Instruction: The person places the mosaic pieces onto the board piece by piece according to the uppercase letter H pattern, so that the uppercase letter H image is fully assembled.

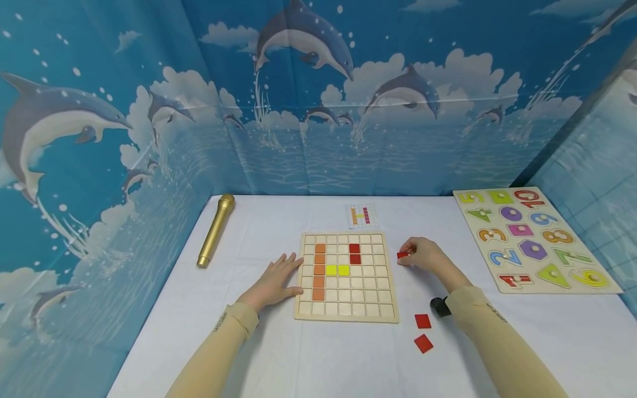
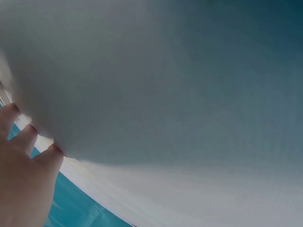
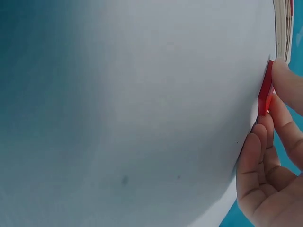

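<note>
A wooden grid board (image 1: 372,309) lies flat in the middle of the white table. It bears a column of several orange tiles (image 1: 319,270), two yellow tiles (image 1: 337,270) side by side and two red tiles (image 1: 354,254) one below the other. My left hand (image 1: 272,283) rests at the board's left edge, fingers spread and fingertips at the rim. To the right of the board, my right hand (image 1: 423,255) pinches a red square tile (image 3: 266,89) between thumb and fingers, low by the tabletop. Two loose red tiles (image 1: 423,331) lie nearer me, below that hand.
A small pattern card (image 1: 372,217) lies behind the board. At the back left is a gold microphone (image 1: 215,232). A number-and-shape puzzle board (image 1: 534,243) occupies the right side. A black object (image 1: 440,307) shows by my right cuff. Dolphin-print curtains (image 1: 318,149) enclose the table.
</note>
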Motion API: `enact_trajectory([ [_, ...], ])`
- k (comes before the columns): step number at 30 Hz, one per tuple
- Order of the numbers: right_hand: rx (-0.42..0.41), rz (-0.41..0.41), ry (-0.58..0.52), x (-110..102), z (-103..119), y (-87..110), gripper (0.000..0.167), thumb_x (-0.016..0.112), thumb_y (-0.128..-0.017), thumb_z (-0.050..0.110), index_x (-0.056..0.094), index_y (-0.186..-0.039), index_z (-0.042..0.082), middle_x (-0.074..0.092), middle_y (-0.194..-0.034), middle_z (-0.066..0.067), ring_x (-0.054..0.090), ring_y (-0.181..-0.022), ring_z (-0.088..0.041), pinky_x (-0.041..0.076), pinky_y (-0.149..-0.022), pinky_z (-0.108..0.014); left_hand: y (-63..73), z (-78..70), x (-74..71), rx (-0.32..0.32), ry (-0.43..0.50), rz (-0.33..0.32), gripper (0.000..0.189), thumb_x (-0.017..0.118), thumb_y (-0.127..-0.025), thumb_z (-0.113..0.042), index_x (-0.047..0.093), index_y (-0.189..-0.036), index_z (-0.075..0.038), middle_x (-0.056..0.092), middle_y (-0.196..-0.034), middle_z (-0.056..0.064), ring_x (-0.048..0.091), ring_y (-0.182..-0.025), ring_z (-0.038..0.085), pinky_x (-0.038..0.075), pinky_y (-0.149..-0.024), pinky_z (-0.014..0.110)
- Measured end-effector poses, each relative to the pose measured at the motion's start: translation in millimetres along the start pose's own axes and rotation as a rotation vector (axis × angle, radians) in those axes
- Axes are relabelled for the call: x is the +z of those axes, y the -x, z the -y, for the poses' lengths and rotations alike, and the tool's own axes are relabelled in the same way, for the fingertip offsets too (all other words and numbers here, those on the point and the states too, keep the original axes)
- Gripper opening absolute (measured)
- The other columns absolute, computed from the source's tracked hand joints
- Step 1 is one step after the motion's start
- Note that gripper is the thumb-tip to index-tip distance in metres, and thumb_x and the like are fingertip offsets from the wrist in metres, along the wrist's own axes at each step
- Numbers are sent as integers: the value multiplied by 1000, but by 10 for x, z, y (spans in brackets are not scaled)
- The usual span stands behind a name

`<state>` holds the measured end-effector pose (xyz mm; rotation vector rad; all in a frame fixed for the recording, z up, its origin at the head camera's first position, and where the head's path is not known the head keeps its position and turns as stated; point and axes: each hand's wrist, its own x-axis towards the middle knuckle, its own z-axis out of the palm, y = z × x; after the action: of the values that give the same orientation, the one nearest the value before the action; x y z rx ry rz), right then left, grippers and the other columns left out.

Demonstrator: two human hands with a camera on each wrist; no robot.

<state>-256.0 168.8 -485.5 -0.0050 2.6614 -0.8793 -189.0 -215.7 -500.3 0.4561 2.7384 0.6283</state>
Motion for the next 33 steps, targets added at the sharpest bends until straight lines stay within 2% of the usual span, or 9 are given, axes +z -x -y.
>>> enact_trajectory([
  [8, -26, -12, 22, 13, -31, 17, 27, 79, -82, 15, 58, -95, 4, 56, -88, -11, 51, -85, -24, 45, -71, -31, -12, 12, -2, 1, -15, 1, 80, 69, -90, -41, 32, -155, -14, 22, -163, 15, 13, -153, 36, 12, -123, 58],
  [12, -11, 15, 14, 9, -43, 29, 28, 80, -81, 13, 58, -96, 4, 56, -89, -10, 52, -87, -24, 45, -72, -30, -14, 8, -3, 0, -11, 4, 80, 69, -90, -41, 32, -155, -14, 21, -163, 15, 13, -153, 36, 11, -123, 58],
  [17, -38, 50, -13, -34, -14, 62, 23, 77, -84, 12, 61, -99, 3, 59, -91, -10, 53, -87, -23, 48, -73, -29, -17, 13, 1, 2, -19, 7, 80, 69, -90, -40, 32, -155, -13, 21, -163, 15, 13, -153, 37, 12, -123, 58],
  [26, -123, 109, -208, 85, 294, 100, 22, 74, -88, 15, 63, -101, 1, 62, -84, -5, 57, -73, -16, 54, -68, -26, -25, 21, 3, -1, -7, 4, 80, 70, -89, -41, 32, -155, -14, 21, -164, 15, 13, -153, 36, 11, -124, 58],
  [29, -142, 116, -228, 179, 408, 101, 21, 74, -87, 14, 64, -99, 2, 61, -82, -4, 56, -72, -15, 52, -68, -26, -26, 22, 7, -2, -6, 5, 80, 70, -89, -41, 32, -155, -14, 21, -164, 15, 13, -153, 36, 11, -124, 58],
  [33, -166, 114, -201, 304, 528, 87, 19, 76, -86, 16, 65, -97, 4, 60, -82, -3, 54, -75, -15, 46, -67, -24, -23, 18, 12, -2, -2, 6, 80, 70, -89, -40, 32, -155, -13, 21, -164, 15, 13, -153, 36, 11, -123, 58],
])
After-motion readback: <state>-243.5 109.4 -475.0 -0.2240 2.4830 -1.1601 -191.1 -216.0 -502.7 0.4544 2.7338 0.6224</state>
